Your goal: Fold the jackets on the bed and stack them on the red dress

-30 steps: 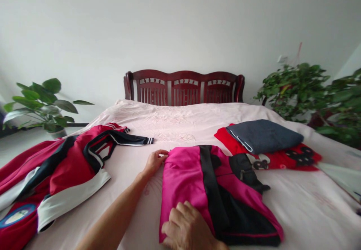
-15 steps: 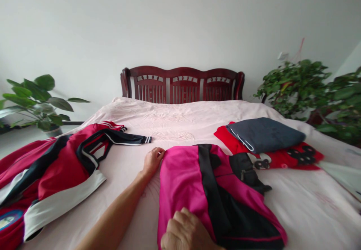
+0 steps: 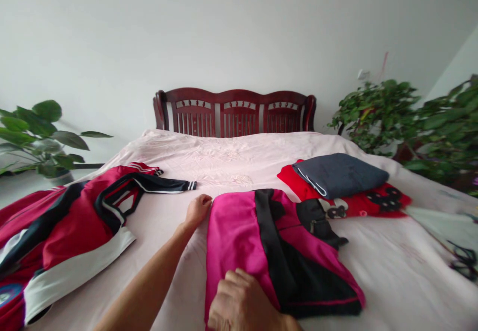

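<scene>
A pink and black jacket (image 3: 239,236) lies partly folded on the bed in front of me, its black zipped collar pointing right. At its far left corner, my left hand (image 3: 199,210) has its fingers closed on the pink fabric's edge. My right hand (image 3: 241,298) is curled over the near left part of the same jacket, fingers closed; the cloth under them is partly hidden. Left of my arm a red, navy and white jacket (image 3: 70,226) is spread out, one navy sleeve reaching toward my left hand.
A folded dark grey garment (image 3: 341,174) rests on a red garment (image 3: 390,199) with cartoon patches, right of the jacket. Pale printed cloth (image 3: 436,221) lies at the right. The pink-sheeted bed (image 3: 224,159) ends at a wooden headboard (image 3: 239,114). Plants (image 3: 377,112) flank it.
The view has turned slightly right, so everything sits a little further left. Both hands stay at the pink and black jacket's left edge, with little other movement.
</scene>
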`<action>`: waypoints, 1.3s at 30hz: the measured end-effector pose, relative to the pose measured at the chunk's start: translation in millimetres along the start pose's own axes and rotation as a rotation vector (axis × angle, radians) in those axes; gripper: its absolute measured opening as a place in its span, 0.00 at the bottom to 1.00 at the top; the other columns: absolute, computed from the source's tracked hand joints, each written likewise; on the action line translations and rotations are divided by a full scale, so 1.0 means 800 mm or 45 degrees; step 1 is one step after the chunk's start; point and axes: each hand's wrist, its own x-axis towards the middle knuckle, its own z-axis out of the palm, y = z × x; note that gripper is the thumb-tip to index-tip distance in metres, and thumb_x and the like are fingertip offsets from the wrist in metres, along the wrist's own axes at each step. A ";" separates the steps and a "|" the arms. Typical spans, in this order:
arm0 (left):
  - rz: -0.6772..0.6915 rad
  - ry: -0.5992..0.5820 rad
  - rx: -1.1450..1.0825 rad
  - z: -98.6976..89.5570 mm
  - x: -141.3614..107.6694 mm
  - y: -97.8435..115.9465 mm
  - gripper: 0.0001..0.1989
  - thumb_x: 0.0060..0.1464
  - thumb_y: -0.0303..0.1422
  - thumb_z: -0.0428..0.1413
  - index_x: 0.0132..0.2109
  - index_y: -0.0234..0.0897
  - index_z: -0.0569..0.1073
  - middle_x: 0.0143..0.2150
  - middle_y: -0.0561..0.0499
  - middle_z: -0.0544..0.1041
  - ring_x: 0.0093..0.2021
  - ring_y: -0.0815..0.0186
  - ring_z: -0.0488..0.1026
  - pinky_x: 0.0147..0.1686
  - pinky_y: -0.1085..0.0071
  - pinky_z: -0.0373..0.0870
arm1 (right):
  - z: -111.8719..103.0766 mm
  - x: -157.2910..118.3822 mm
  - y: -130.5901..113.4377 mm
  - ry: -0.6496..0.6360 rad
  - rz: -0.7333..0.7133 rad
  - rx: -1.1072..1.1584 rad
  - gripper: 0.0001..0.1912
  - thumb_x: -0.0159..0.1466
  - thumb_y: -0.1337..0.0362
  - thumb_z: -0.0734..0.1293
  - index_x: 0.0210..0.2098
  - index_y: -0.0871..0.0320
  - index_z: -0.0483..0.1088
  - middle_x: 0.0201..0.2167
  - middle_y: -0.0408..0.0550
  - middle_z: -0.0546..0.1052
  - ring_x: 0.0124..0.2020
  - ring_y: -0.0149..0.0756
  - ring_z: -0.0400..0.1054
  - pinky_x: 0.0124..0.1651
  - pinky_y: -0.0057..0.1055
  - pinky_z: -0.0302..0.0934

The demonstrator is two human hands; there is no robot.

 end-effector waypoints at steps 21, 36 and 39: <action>-0.260 -0.063 -0.514 0.014 -0.066 0.069 0.33 0.61 0.35 0.53 0.69 0.28 0.56 0.70 0.30 0.59 0.72 0.50 0.52 0.68 0.53 0.52 | -0.050 -0.009 0.088 -0.384 0.863 -0.217 0.27 0.69 0.56 0.61 0.65 0.58 0.64 0.66 0.54 0.65 0.69 0.47 0.55 0.70 0.50 0.49; -0.741 -0.331 -1.533 -0.020 -0.140 0.072 0.08 0.52 0.27 0.61 0.41 0.33 0.75 0.28 0.48 0.82 0.28 0.62 0.80 0.28 0.70 0.78 | -0.054 -0.006 0.085 -0.200 0.839 -0.068 0.22 0.70 0.60 0.59 0.61 0.58 0.69 0.62 0.53 0.70 0.66 0.45 0.60 0.69 0.49 0.52; -0.725 -0.260 -1.457 -0.050 -0.130 0.045 0.08 0.52 0.27 0.61 0.42 0.34 0.74 0.26 0.49 0.81 0.26 0.62 0.80 0.26 0.71 0.78 | -0.058 -0.003 0.070 -0.196 0.766 -0.018 0.22 0.71 0.59 0.59 0.62 0.56 0.68 0.64 0.52 0.68 0.67 0.44 0.58 0.69 0.48 0.52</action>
